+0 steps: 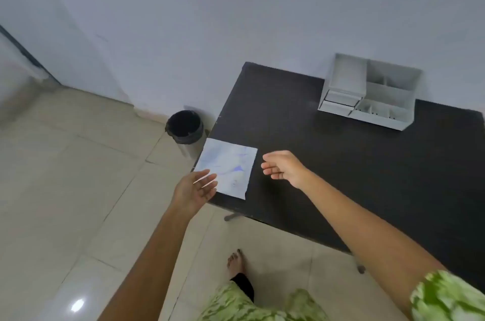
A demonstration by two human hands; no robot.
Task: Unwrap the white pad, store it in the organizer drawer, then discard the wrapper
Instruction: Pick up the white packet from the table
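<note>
While you stand at the near left corner of the dark counter (pixel 341 163), both of your bare hands reach toward the wrapped white pad (pixel 231 163), which lies flat on that corner with its left edge at the counter's edge. Your left hand (pixel 195 191) hovers at the pad's near left corner, palm turned up and fingers spread, its fingertips overlapping the pad's edge; whether they touch it cannot be told. Your right hand (pixel 282 168) hangs just right of the pad, apart from it, its grip loosely open with the fingers curled and holding nothing. The pad's wrapper looks pale with faint blue markings, blurred.

Far from the pad, at the counter's back edge against the white wall, stands a white organizer (pixel 370 92) with open compartments on top and small drawers on its left front. On the tiled floor just beyond the pad's corner of the counter sits a black waste bin (pixel 185 126), open at the top. Below the pad, near the counter's front edge, one bare foot (pixel 236 263) rests on the floor.
</note>
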